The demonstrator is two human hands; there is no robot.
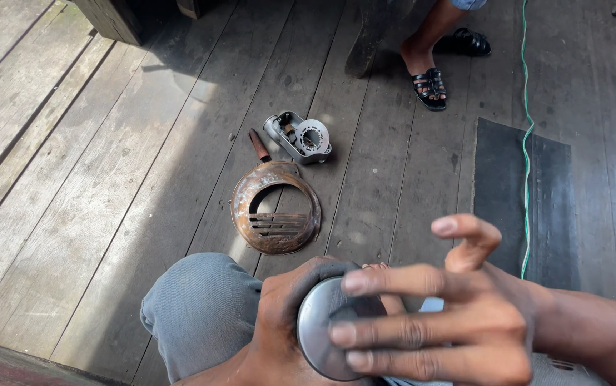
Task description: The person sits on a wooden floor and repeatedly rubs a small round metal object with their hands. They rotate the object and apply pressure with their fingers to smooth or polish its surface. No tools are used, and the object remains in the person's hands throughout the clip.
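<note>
While seated: person works over the knee.
Left hand [286, 322]: fingers closed around round metal cover [322, 332], steadying it.
Right hand [436, 322]: fingers spread open, resting across cover.
Floor [108, 179]: rusty shroud [276, 207], motor housing [299, 137] laid aside.

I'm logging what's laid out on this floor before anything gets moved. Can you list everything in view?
Rusty round cover: one, brown-orange, on the plank floor, centre.
Grey motor housing: one, just beyond the cover.
Tool handle: one, reddish-brown, left of the housing.
Dark mat: one, right.
Green cord: one, running across the mat.
Sandalled feet: another person's, black sandals, top.
Round metal disc: one, silver-grey, in the hands.
Knee: grey trousers, bottom.
Left hand: grips the disc.
Right hand: fingers spread over it.
</note>
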